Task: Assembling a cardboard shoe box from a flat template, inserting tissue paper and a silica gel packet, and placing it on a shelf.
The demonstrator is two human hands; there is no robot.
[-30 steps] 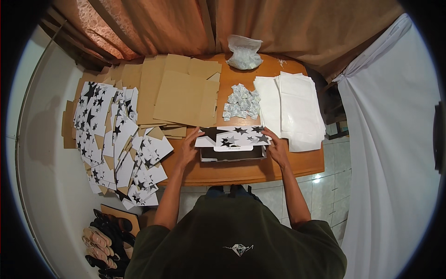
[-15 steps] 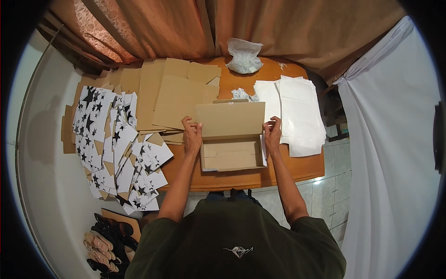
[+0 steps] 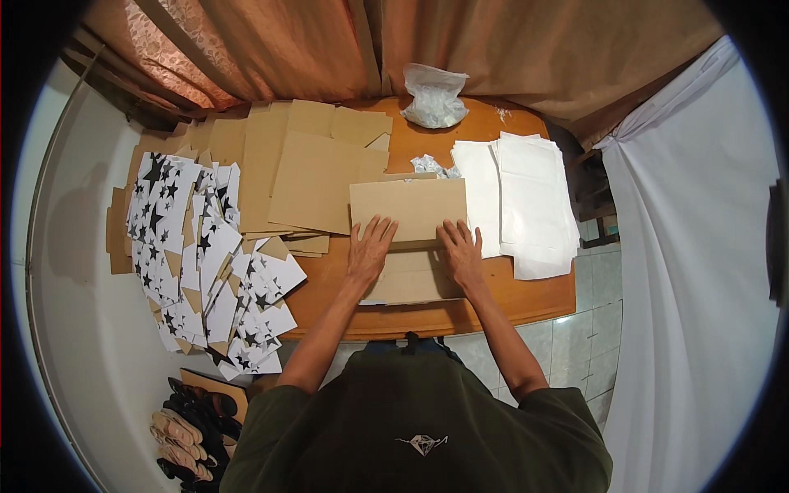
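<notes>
A brown cardboard box (image 3: 408,204) stands at the table's front, its lid raised on the far side and its inside facing up. My left hand (image 3: 371,248) lies over the box's left part, fingers stretched out toward the lower part of the lid. My right hand (image 3: 459,251) is over the right part, its fingers also extended and spread. Both hands hide the box's side walls, and whether the fingertips press on the cardboard I cannot tell.
Flat brown cardboard sheets (image 3: 316,181) and star-printed white card pieces (image 3: 168,214) cover the table's left. White paper sheets (image 3: 534,197) lie on the right. Behind the box are crumpled paper (image 3: 431,167) and a clear plastic bag (image 3: 434,103). Shoes (image 3: 181,435) stand lower left.
Both hands have moved inward from the lid's side edges onto the box, and their bent fingers have straightened. The lid stays raised.
</notes>
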